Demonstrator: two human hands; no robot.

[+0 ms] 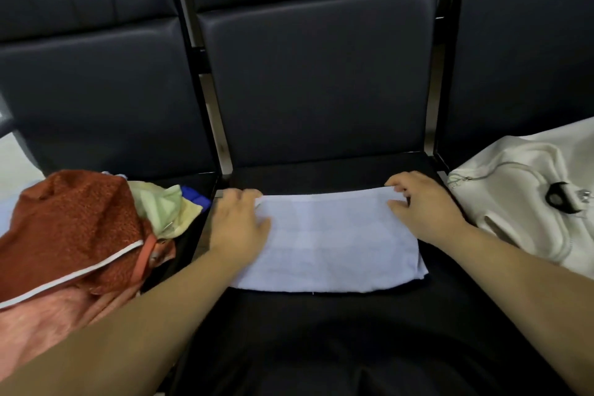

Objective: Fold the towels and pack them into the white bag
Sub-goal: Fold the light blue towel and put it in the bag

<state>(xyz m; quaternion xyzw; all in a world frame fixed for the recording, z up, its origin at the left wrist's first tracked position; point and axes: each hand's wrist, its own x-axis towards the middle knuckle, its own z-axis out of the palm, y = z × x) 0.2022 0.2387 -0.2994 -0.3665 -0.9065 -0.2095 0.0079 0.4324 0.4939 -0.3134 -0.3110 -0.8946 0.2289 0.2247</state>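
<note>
Head view. A pale blue towel point(334, 241) lies flat on the middle seat point(321, 177), at 6 o'clock from frame centre. It shows doubled layers along its right edge, so it is judged to be at least once folded.

The left hand point(239, 222) sits at the towel's 10 o'clock corner. Its fingers curl over the far edge and its thumb lies on the top surface, gripping that corner. The right hand point(424, 206) sits at the 2 o'clock corner. Fingers and thumb pinch the far hem between them. Holding both far corners at once keeps the hem taut and level. That hold suits either squaring the layers or drawing the far edge toward the body for the next fold.

A pile point(74, 228) of unfolded towels, rust-red on top with yellow-green and blue behind, occupies the seat at 9 o'clock, just beside the left hand. This places the stock within reach without crowding the folding surface.

The bag point(514, 190) lies on the seat at 3 o'clock, near the right hand. No towel is visible inside it; whether it is open cannot be told.

Judgement: folding is in hand and packing is not yet begun.
</note>
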